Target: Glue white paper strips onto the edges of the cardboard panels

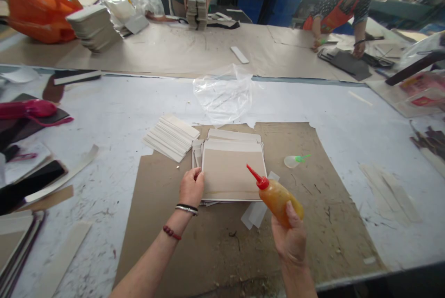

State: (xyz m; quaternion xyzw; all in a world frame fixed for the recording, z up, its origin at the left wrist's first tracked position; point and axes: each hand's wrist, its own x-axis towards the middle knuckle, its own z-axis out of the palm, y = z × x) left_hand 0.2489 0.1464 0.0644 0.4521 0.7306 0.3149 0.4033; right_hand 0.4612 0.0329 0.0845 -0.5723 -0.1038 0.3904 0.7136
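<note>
My right hand [289, 237] is wrapped round a squeeze bottle [282, 201] of amber liquid, probably glue. Its red nozzle points up and left, over the right side of a stack of beige panels [232, 173] with pale edges. At the stack's left edge, my left hand [192, 187] pinches the border of the top panel, thumb uppermost. Thin translucent strips [257, 214] stick out from beneath the stack's lower right. Just behind and left of the stack lies a fanned pile of white strips [172, 136].
Brown cardboard [167, 251] covers the table in front of me. A small bottle with a green tip [294, 161] lies to the right. Beyond the stack is a crumpled clear plastic bag [224, 94]. A phone [33, 187] lies left. Two people work across the table, one holding stacked pieces [196, 8].
</note>
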